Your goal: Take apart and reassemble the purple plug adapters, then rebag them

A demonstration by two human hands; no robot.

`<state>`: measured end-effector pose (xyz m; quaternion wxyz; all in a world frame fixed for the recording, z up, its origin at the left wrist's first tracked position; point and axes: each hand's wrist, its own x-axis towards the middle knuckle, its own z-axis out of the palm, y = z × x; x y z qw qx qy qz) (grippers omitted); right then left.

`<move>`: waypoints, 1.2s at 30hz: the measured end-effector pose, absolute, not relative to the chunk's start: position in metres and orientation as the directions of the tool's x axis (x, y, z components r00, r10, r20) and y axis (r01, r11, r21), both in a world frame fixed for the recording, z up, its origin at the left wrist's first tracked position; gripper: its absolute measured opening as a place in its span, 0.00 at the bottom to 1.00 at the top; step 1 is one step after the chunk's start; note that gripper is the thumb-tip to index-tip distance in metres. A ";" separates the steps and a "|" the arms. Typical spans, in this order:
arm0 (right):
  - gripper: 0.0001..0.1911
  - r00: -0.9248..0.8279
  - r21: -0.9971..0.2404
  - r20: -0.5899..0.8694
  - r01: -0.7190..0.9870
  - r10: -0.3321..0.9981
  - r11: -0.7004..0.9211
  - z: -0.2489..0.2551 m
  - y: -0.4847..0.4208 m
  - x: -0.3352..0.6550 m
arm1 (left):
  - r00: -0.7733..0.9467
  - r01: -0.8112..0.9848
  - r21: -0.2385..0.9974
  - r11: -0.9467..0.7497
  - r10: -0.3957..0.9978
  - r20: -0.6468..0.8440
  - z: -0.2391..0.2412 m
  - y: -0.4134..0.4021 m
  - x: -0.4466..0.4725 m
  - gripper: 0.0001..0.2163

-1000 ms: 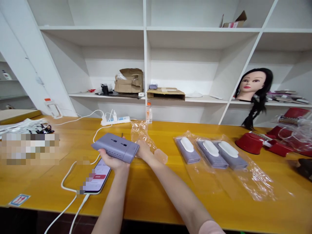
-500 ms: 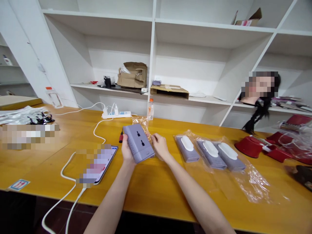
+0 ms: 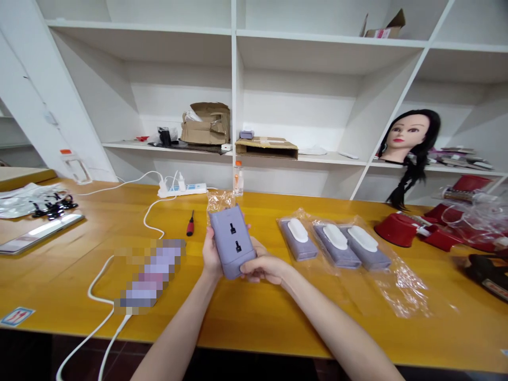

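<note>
A grey-purple socket box [image 3: 233, 241] with two outlets on its face is held upright above the yellow table [image 3: 278, 317]. My left hand [image 3: 211, 256] wraps its left side. My right hand [image 3: 264, 265] grips its lower right end with curled fingers. Behind the box lies a crumpled clear plastic bag [image 3: 219, 200]. Three similar boxes with white caps, each in a clear bag [image 3: 333, 244], lie in a row to the right. A small red-handled screwdriver [image 3: 190, 224] rests on the table left of the box.
A phone [image 3: 148, 278] on a white cable lies at front left. A white power strip [image 3: 182, 189] and a small bottle [image 3: 238, 180] stand at the table's back edge. Red stands [image 3: 400, 229], a mannequin head [image 3: 408, 138] and cardboard boxes [image 3: 206, 124] fill the shelves and right side.
The socket box turned from lying across my left hand to standing upright facing me. My right hand left the plastic bag and closed on the box's lower end.
</note>
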<state>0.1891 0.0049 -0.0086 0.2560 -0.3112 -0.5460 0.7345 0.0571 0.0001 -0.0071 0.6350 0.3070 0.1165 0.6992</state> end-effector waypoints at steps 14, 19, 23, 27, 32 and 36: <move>0.13 -0.432 -0.976 -0.082 -0.147 0.898 -0.160 -0.027 0.005 0.208 | -0.178 -0.627 0.731 -0.268 0.963 0.201 -0.030 0.004 0.082 0.17; 0.11 -0.370 -0.999 0.009 -0.053 0.929 -0.011 -0.024 0.001 0.202 | -0.282 -0.399 0.875 -0.274 0.945 0.168 -0.034 0.005 0.086 0.19; 0.14 -0.338 -0.983 0.087 0.122 0.937 0.135 -0.027 0.000 0.198 | -0.438 -0.180 0.930 -0.321 0.872 0.217 -0.027 0.004 0.085 0.22; 0.19 -0.240 -0.839 0.168 0.475 0.956 0.266 -0.025 -0.002 0.193 | -0.565 0.038 0.931 -0.362 0.761 0.319 -0.016 0.003 0.089 0.34; 0.22 -0.100 -0.503 0.305 0.828 0.947 0.250 -0.019 -0.008 0.183 | -0.550 0.033 0.946 -0.322 0.785 0.287 -0.012 0.008 0.088 0.34; 0.19 -0.111 -0.419 0.361 0.868 0.926 0.267 -0.019 -0.011 0.177 | -0.519 -0.035 0.945 -0.325 0.814 0.261 -0.015 0.014 0.077 0.24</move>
